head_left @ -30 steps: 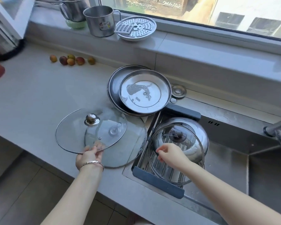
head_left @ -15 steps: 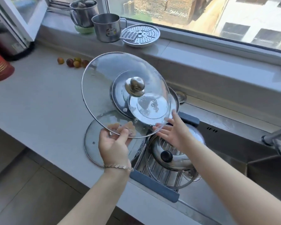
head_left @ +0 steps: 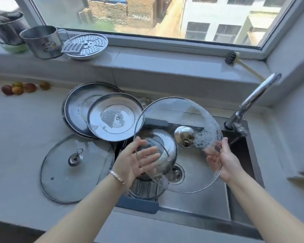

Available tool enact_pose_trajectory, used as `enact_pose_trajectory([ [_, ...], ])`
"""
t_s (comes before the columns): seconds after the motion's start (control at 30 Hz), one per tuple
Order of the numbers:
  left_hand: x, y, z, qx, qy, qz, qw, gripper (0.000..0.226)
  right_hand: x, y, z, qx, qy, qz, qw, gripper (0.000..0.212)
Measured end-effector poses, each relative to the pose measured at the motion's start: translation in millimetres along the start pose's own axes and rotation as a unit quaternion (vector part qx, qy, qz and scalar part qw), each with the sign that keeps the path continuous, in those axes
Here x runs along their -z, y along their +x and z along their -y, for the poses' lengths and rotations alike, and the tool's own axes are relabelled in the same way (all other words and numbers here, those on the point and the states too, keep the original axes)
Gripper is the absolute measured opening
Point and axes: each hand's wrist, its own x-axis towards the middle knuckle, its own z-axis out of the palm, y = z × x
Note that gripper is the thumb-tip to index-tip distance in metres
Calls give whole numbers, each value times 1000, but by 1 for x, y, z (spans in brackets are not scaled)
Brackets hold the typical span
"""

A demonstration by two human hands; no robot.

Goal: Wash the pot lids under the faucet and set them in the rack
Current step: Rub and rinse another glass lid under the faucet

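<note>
Centre frame: wet glass lid (head_left: 174, 116) tilted over sink (head_left: 197, 207). Left hand (head_left: 135, 160) flat against it, right hand (head_left: 221, 158) pinches rim. Risk: slick glass slips from one-sided hold, strikes sink.

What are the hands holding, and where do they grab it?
A glass pot lid, held over the sink by its rim. The left hand, held flat, supports the left edge, and the right hand pinches the right edge.

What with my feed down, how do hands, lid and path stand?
Left hand open, flat on glass lid; right hand pinches its rim. Lid tilted over sink, wet. Rack beneath, already loaded.
</note>
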Motion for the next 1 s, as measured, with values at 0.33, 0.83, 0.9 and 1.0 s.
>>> enact_pose_trajectory([
  [0.33, -61, 38, 29, 148, 86, 22, 985, 60, 88, 14, 31, -30, -136, 14, 990, 39],
  [0.83, -92, 90, 44, 42, 41, -96, 994, 68, 66, 133, 94, -28, -336, -84, 938, 66],
  [0.9, -97, 95, 43, 36, 39, -100, 994, 68, 63, 142, 95, -40, -353, -92, 930, 57],
  [1.0, -102, 99, 44, 35, 39, -102, 993, 69, 63, 153, 90, -55, -366, -122, 921, 44],
])
